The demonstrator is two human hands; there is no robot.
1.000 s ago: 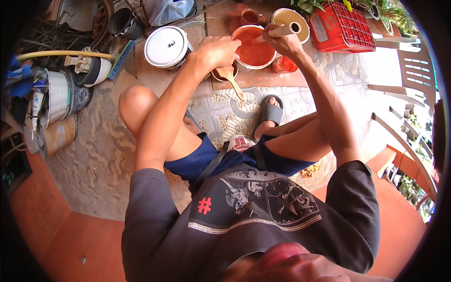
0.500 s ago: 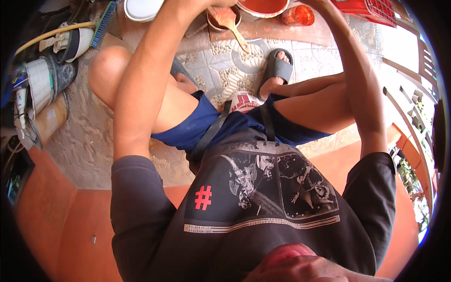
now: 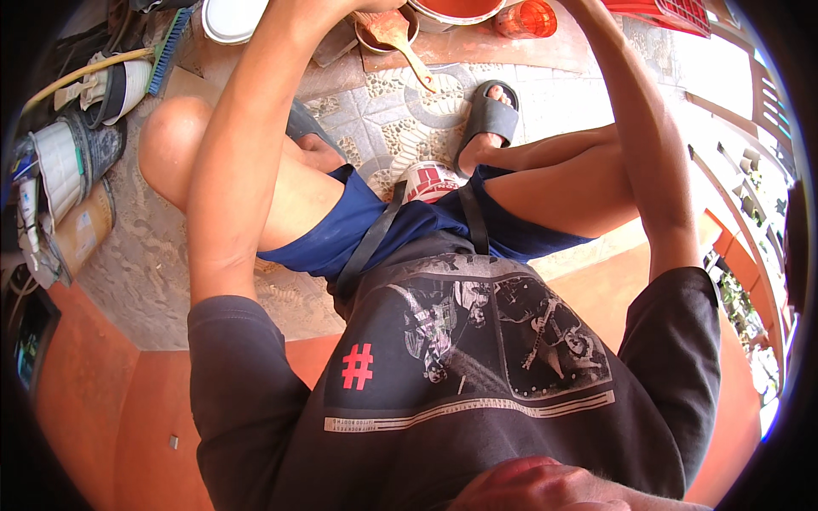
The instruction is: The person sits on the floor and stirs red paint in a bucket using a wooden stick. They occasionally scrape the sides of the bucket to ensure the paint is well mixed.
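My left hand (image 3: 361,4) is mostly cut off by the top edge, just above a small pot (image 3: 380,45) with a paint-smeared wooden brush (image 3: 417,68) resting over it. A bucket of red-orange paint (image 3: 457,10) sits at the top centre, beside a red translucent container (image 3: 527,19). My right hand (image 3: 562,4) is at the top edge to the right of these, its fingers out of frame, so what either hand holds is hidden.
A white lid (image 3: 231,15) lies top left, near a blue brush (image 3: 169,53), yellow pole (image 3: 85,72) and stacked buckets (image 3: 64,170). A red crate (image 3: 669,13) is top right. A printed bucket (image 3: 426,180) sits between my legs; an orange wall (image 3: 94,383) stands behind.
The view has tilted, so the scene sits higher in the frame. Both hands and the roller that was in my right hand a second ago have slipped to or past the top edge.
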